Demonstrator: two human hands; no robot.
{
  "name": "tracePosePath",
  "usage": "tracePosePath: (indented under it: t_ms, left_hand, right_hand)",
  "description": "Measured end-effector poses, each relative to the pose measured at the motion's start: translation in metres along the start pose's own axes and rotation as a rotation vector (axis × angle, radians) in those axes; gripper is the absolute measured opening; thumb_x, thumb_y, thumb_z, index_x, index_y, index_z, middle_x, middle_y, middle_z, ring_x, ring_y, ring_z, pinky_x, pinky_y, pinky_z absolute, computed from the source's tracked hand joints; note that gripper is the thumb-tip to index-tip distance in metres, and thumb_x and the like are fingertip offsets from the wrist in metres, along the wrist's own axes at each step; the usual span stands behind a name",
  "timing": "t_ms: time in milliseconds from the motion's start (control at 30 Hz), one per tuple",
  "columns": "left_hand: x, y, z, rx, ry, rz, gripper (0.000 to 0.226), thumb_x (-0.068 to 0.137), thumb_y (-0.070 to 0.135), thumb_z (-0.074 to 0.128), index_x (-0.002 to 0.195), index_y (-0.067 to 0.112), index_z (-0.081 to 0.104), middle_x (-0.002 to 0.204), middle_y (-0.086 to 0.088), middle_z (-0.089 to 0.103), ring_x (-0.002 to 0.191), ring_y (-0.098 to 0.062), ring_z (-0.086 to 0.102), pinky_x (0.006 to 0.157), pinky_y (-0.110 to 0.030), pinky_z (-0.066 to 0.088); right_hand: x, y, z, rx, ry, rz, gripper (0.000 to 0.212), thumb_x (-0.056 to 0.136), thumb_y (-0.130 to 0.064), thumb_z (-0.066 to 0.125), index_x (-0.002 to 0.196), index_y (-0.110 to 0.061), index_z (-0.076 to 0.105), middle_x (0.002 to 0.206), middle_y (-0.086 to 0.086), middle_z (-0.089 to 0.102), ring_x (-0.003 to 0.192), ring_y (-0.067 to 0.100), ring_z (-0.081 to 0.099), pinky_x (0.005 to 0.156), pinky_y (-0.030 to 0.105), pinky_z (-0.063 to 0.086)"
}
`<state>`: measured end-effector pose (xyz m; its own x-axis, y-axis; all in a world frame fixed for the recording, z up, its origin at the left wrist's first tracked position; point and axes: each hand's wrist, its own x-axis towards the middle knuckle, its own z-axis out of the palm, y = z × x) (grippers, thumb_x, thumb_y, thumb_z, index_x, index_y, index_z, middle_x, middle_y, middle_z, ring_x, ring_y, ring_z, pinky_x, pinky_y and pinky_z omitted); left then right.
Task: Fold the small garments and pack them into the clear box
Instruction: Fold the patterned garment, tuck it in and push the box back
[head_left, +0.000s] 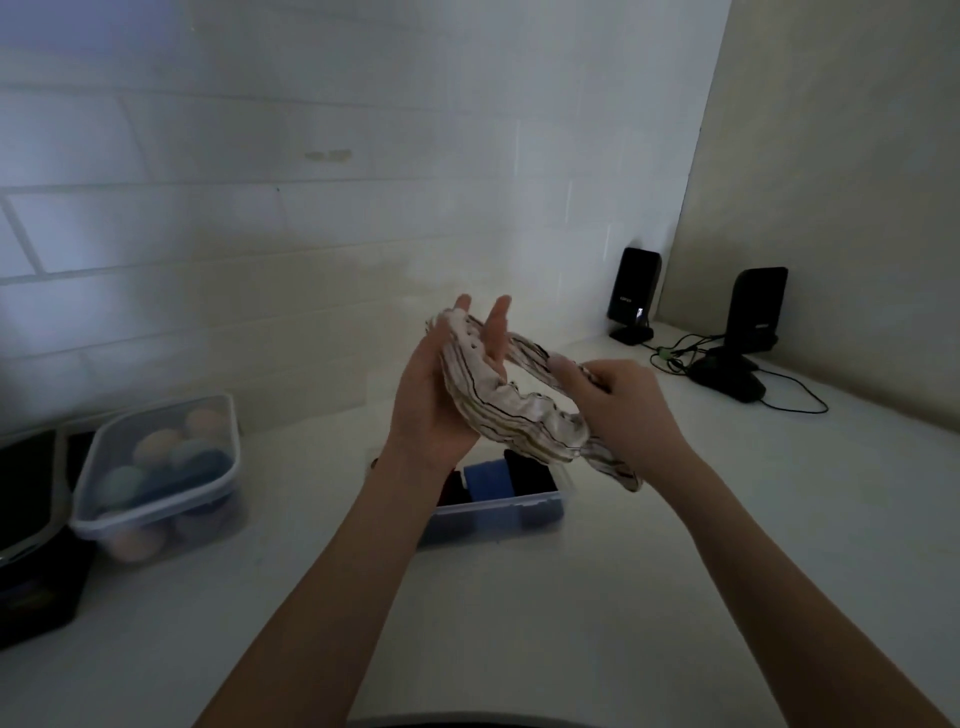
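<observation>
White counter (675, 519) against a tiled wall, dim light. Both hands are raised above the clear box (498, 506), which sits directly below and between the wrists, lid off, with dark and blue folded pieces already inside.

Left hand (441, 395): palm up and facing inward, fingers spread and extended, striped garment (511, 410) draped across palm and fingers. It is a support, not a grip. Right hand (618, 402): fingers curled closed, pinching the garment's other end, with a loose tail hanging below the right wrist. Fabric is bunched and twisted between the hands, not flat.

Judgement: mid-fold, in air. To do it well:
- right hand pulls gently away from left to take the twist out before folding
- keep the left palm flat as the folding surface and lay the pinched end over it
- tuck the hanging tail in, or it will snag the box rim
- free slot looks to be on the right-hand side of the box; drop it there, folded edge up

Second lidded tub (161, 473), well left of the left arm, holds rounded coloured items; ignore it.
</observation>
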<state>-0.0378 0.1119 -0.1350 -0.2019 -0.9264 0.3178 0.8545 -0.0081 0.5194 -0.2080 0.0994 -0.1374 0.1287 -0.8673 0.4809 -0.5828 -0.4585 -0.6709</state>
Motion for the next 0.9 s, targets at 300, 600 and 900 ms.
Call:
tracePosePath:
  t_ms: [300,600,900]
  left_hand:
    - [-0.005,-0.003,-0.001,1.057,0.19,0.077,0.069,0.059,0.042,0.082,0.12,0.038,0.051,0.134,0.003,0.05,0.116,-0.016,0.055,0.096,-0.036,0.049]
    - [-0.008,0.0,-0.001,1.046,0.315,0.081,0.019,0.079,0.021,0.069,0.093,0.01,0.069,0.093,-0.006,0.073,0.093,-0.021,0.069,0.081,-0.028,0.055]
    - [-0.028,-0.016,0.001,-0.025,-0.078,-0.334,0.015,0.089,0.007,0.044,0.074,0.007,0.045,0.045,-0.002,0.037,0.04,-0.013,0.031,0.051,-0.028,0.044]
  right_hand:
    - [-0.015,-0.017,-0.005,0.725,-0.279,0.06,0.006,0.089,-0.013,0.057,0.088,-0.014,0.063,0.048,-0.012,0.058,0.044,0.0,0.052,0.046,0.014,0.044]
    - [-0.006,-0.015,-0.009,0.829,-0.255,0.09,0.023,0.087,0.003,0.051,0.083,-0.013,0.067,0.054,-0.005,0.059,0.049,0.007,0.054,0.048,0.017,0.044]
    - [-0.011,-0.014,0.025,0.916,-0.392,0.435,0.032,0.094,-0.022,0.05,0.11,0.002,0.063,0.097,0.018,0.07,0.084,0.024,0.068,0.075,0.031,0.057]
